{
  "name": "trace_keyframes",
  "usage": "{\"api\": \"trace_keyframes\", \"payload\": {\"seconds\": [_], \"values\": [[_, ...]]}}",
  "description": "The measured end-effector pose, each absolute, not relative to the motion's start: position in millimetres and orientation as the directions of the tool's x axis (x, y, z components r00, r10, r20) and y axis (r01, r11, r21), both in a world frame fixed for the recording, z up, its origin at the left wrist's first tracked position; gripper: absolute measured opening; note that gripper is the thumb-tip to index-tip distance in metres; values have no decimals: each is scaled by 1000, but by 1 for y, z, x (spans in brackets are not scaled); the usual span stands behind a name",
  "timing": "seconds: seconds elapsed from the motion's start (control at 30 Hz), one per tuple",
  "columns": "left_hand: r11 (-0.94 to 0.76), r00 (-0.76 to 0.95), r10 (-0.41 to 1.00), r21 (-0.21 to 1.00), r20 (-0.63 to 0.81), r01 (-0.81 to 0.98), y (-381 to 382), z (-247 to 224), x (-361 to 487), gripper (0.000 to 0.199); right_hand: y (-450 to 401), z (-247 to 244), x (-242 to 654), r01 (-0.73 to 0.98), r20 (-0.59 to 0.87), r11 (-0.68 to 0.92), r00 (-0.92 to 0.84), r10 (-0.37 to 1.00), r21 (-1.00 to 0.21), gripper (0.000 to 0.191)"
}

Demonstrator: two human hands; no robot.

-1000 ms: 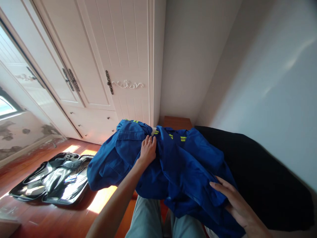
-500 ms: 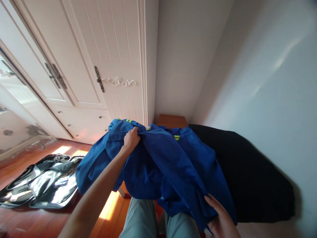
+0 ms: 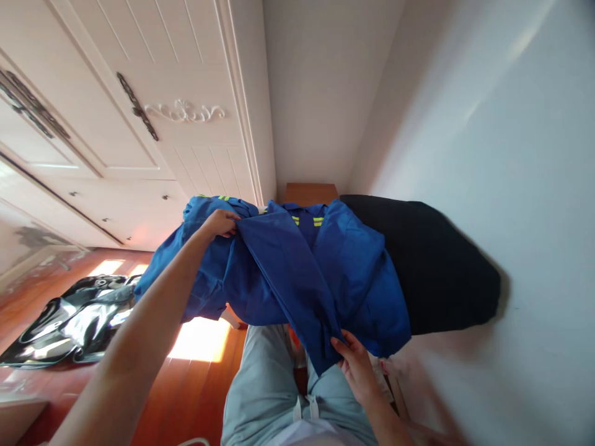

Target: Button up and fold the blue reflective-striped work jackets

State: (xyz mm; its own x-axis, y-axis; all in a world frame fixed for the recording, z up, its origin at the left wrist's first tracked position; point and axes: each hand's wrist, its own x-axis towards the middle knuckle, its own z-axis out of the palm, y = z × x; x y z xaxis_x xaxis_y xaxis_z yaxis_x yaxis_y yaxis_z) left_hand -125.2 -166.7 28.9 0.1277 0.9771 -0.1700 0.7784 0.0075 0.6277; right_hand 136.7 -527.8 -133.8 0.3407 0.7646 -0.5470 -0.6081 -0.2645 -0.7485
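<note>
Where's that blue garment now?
In the head view, the blue garment spreads across the middle, above the trousers, with the left hand and right hand on it.

A royal-blue garment of plain woven-looking cloth, with pairs of short yellow-green stripes along its far edge. It lies spread crosswise over a black surface, its near edge hanging down in front. The left part is loosely bunched and creased; the right part lies broader and smoother, with soft folds. Across the middle, a long sleeve-like length runs slantwise, nearly flat, its upper end in the fingers of the left hand, its lower, narrower end pinched by the right hand.
</note>
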Motion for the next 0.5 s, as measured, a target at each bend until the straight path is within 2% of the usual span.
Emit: {"api": "trace_keyframes", "payload": {"seconds": [0.13, 0.2, 0.27, 0.33, 0.4, 0.5], "values": [[153, 67, 961, 714, -269, 683, -177, 28, -129, 31, -544, -162, 150, -433, -609, -463, 303, 733, -773, 48], [202, 97, 941, 766, -326, 610, -182, 33, -133, 34, -546, -153, 163, -209, -635, -601, 188, 749, -771, 44], [221, 136, 926, 796, -353, 563, -186, 39, -136, 34, -538, -127, 179, -9, -634, -635, 69, 770, -772, 45], [234, 127, 926, 803, -356, 548, -188, 43, -137, 27, -514, -85, 192, 48, -553, -552, -15, 833, -832, 54], [243, 90, 931, 784, -354, 572, -188, 43, -136, 28, -472, -38, 200, 67, -405, -400, -105, 908, -914, 57], [110, 89, 962, 665, -259, 739, -186, 33, -131, 37, -378, 18, 194, 100, -157, -143, -141, 978, -985, 49]]}}
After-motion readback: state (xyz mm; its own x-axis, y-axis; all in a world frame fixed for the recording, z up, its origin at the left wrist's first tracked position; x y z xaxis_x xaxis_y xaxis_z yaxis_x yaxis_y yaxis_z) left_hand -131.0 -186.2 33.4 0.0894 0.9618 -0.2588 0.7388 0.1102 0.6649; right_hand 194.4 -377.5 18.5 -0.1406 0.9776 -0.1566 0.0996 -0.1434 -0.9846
